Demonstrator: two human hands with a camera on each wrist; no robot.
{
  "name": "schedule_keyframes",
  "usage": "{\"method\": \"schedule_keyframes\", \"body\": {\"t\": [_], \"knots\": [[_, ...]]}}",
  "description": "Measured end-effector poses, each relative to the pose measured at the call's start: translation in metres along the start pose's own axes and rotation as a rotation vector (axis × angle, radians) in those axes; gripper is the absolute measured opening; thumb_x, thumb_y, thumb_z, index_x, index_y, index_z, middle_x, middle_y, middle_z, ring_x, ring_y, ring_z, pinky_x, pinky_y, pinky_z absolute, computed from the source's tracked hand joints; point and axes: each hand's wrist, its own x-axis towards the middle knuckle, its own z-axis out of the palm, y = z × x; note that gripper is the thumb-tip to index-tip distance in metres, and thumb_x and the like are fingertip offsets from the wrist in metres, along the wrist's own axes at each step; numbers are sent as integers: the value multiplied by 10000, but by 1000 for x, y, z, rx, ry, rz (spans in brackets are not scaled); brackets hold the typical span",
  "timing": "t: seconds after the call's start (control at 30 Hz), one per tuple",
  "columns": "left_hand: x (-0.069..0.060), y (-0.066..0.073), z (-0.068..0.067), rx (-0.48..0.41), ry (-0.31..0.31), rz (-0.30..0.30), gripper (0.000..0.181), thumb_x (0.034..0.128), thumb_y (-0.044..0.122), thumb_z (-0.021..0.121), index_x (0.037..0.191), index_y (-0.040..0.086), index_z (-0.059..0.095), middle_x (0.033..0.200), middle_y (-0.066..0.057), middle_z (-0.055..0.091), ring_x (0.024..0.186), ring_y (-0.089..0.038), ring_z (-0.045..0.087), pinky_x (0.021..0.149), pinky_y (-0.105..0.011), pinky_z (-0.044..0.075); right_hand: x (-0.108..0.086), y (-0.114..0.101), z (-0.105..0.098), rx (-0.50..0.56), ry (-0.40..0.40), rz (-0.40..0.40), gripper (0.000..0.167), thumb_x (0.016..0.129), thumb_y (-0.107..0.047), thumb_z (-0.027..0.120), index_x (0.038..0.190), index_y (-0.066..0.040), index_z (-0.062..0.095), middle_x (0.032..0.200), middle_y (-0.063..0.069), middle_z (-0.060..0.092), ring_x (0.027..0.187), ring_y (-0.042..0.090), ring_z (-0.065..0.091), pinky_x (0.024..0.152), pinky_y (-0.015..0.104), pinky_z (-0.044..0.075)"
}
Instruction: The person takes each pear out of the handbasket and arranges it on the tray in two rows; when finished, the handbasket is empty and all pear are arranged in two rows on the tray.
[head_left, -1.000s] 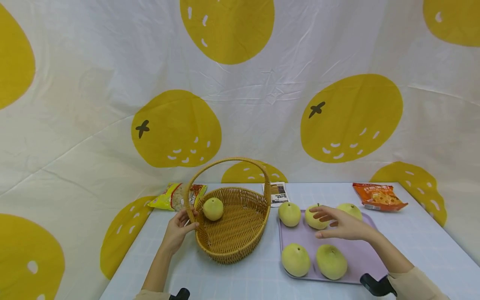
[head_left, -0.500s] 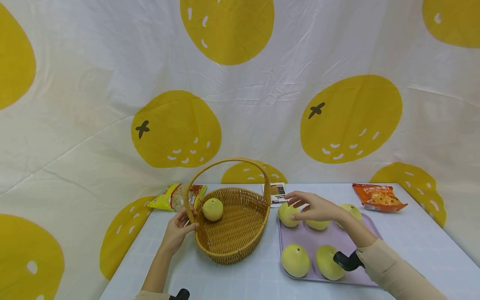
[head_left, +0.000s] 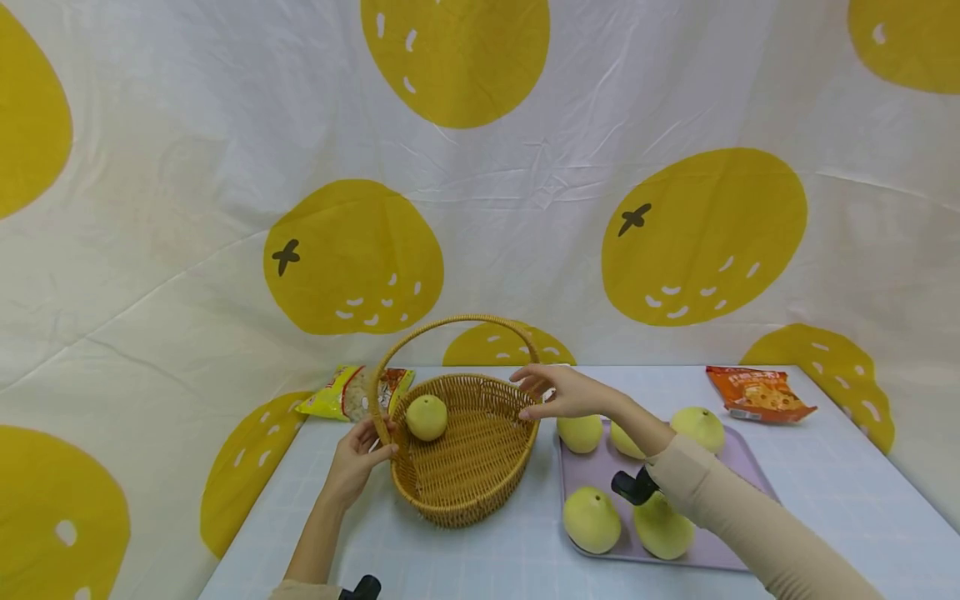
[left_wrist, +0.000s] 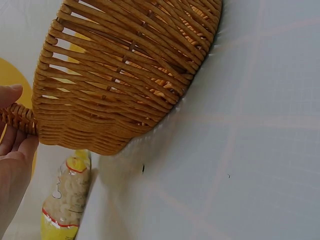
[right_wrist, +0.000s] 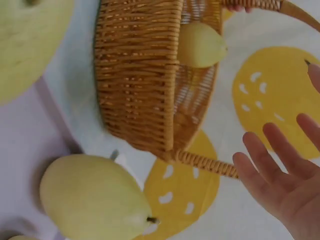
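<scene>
A wicker basket [head_left: 468, 496] with a tall hoop handle [head_left: 457, 319] stands tilted toward me on the table, one pale yellow-green pear [head_left: 426, 417] inside at its left. My left hand [head_left: 355, 463] grips the handle's left foot, thumb in front; the left wrist view has its fingers [left_wrist: 20, 142] around it. My right hand [head_left: 566, 392] is at the handle's right foot, its fingers [right_wrist: 280, 145] spread and loosely bent; whether they touch the handle I cannot tell. Several more pears [head_left: 592, 520] lie on a lilac tray [head_left: 588, 469] beneath the right forearm.
A yellow snack bag [head_left: 337, 398] lies behind the basket's left side. At the back right is an orange snack packet [head_left: 759, 394]. A white cloth [head_left: 517, 225] printed with big yellow fruit hangs behind the table [head_left: 450, 567].
My right hand has moved left from above the tray to the right side of the basket handle, carrying nothing. The left hand and the basket have stayed in place.
</scene>
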Motion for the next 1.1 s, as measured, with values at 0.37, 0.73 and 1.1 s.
{"method": "schedule_keyframes", "body": {"t": [0.37,0.73,1.1], "knots": [[0,-1,-1,-18,-10,25,585,796,-114,658,1299,-163,363,1179,-184,573,1139,-170,543,954,-191,457,51,-10,16,-2,53,-12,508,896,-207,650,1332,-19,471,1225,200,566,1058,361,585,869,401,531],[0,0,0,-8,-4,7,592,792,-122,655,1307,-154,363,1195,-240,535,1098,-125,546,937,-176,462,94,1,53,17,81,12,583,878,-196,670,1377,-30,419,1265,269,515,1080,401,567,893,464,509],[0,-2,-1,-12,-11,20,600,790,-129,650,1312,-160,355,1186,-238,539,1094,-99,549,936,-180,465,122,-2,71,90,43,140,647,866,-213,692,1422,-110,377,1348,246,445,1142,394,514,866,446,506]]}}
